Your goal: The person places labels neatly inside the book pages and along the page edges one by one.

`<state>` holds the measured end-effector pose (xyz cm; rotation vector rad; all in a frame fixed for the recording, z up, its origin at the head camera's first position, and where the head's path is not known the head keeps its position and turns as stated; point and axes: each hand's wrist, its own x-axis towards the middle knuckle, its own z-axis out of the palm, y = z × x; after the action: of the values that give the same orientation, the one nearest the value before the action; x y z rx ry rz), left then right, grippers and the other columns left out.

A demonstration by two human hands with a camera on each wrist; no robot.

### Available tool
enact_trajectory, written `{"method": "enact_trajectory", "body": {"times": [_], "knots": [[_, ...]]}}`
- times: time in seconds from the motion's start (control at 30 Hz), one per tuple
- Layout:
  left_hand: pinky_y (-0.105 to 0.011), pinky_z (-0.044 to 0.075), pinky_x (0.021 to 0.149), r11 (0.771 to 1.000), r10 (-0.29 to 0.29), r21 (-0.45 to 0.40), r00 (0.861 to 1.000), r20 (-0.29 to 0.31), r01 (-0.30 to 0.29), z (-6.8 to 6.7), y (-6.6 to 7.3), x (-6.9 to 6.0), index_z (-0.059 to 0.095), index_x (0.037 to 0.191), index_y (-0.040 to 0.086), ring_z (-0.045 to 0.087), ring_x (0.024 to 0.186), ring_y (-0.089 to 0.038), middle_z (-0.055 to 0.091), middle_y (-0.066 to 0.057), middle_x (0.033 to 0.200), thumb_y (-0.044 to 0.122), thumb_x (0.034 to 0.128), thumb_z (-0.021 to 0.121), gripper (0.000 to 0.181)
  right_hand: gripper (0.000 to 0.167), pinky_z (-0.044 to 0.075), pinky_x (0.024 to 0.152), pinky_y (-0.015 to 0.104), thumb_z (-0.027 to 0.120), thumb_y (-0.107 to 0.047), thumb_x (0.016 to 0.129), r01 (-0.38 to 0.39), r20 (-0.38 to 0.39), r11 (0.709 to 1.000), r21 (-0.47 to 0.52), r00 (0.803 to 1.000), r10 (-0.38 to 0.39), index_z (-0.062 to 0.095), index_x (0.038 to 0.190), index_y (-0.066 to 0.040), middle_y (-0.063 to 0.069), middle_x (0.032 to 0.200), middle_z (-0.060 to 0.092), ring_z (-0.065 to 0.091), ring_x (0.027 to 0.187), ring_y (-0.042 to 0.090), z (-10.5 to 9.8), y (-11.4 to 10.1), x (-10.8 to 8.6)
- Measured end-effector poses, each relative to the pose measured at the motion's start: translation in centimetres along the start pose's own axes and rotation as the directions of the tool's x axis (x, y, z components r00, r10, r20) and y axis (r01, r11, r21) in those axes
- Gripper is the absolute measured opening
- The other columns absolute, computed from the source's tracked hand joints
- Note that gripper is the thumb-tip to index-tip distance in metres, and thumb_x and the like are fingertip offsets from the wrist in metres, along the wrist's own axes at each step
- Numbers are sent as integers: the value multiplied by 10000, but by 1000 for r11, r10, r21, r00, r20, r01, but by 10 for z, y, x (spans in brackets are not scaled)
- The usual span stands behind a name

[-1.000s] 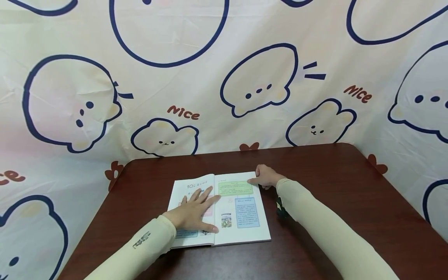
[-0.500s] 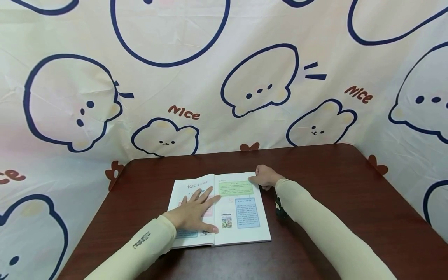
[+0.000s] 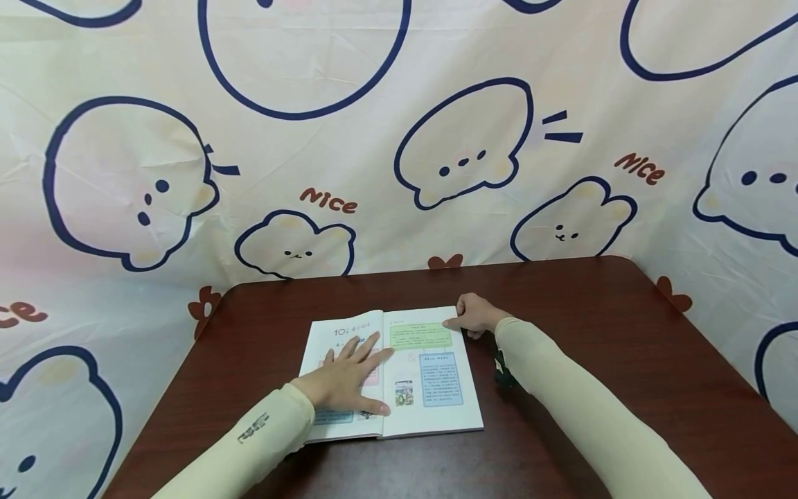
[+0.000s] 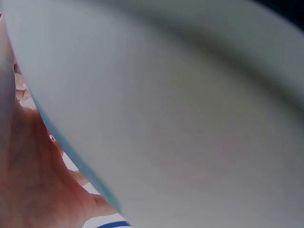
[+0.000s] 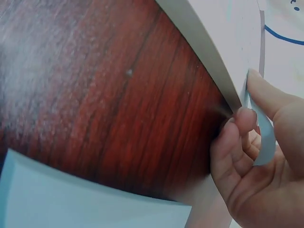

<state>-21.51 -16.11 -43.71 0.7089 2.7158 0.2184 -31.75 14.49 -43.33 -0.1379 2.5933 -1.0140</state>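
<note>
An open book (image 3: 436, 416) with printed pages lies on the table in the head view. My left hand (image 3: 341, 384) rests with spread fingers across its left page, and the thumb reaches over to the centre fold. At the upper right corner, my right hand (image 3: 476, 315) pinches a page, thumb on top and fingers beneath. In the right wrist view, the page corner (image 5: 266, 142) bends down between thumb and curled fingers, beside the thick edge of the page stack (image 5: 209, 47). A pale blurred surface covers most of the left wrist view, leaving part of the left palm (image 4: 38, 175) visible.
The dark reddish-brown table (image 3: 561, 298) extends around the book on all sides. A cloth backdrop (image 3: 374, 159) with cartoon animals hangs behind the table and along its sides.
Hardly anything differs. The right hand stays at the page corner with only a tiny shift of the wrist, and the left hand keeps its place on the left page.
</note>
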Motion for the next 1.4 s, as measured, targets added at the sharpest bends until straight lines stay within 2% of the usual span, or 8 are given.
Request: {"method": "enact_trajectory", "body": {"times": [0.4,0.63,0.77,0.9,1.2,1.4], "knots": [[-794,178,1124,1000,11,-7,1000,9,-11,0,2,0,198,1608,405,85,1575,-432,-4,15,1736,832,763,619,1036,208,481,534,240,677,-142,973,29,74,999,32,997,-32,490,976,-51,42,757,506,494,569,141,-10,3,-8],[-788,173,1131,1000,7,-8,1000,14,-7,0,3,-1,200,1606,408,81,1577,-429,-9,20,1736,830,766,619,1030,171,482,533,237,644,-106,988,54,138,998,12,989,-55,497,1034,-32,9,677,493,483,565,132,-15,7,-6],[-788,169,1132,1000,6,-11,1000,17,-6,1,3,-1,201,1606,408,80,1577,-430,-10,18,1736,832,764,619,1032,192,478,524,240,655,-120,983,45,145,999,3,988,-45,485,1026,-41,13,681,485,481,565,136,-15,7,-5],[-785,168,1135,1000,1,-6,1000,18,-1,0,3,0,201,1605,414,77,1578,-428,-11,22,1736,835,760,619,1032,265,467,503,244,703,-199,952,27,112,999,-19,993,-25,473,983,-69,20,665,472,467,534,136,-13,5,-6],[-786,173,1134,1000,-6,6,1000,8,6,-4,1,2,219,1600,415,85,1576,-429,4,27,1736,829,756,629,1026,362,441,458,253,709,-354,938,-24,-42,997,-76,999,20,481,807,-104,7,594,446,443,470,138,-2,-5,-5],[-791,172,1129,1000,-6,-9,1000,10,6,-2,0,0,228,1600,408,81,1576,-435,12,14,1736,822,757,636,1024,389,431,460,243,685,-370,958,-60,-74,995,-83,996,54,469,749,-123,-12,546,422,443,476,132,6,-5,-2]]}}
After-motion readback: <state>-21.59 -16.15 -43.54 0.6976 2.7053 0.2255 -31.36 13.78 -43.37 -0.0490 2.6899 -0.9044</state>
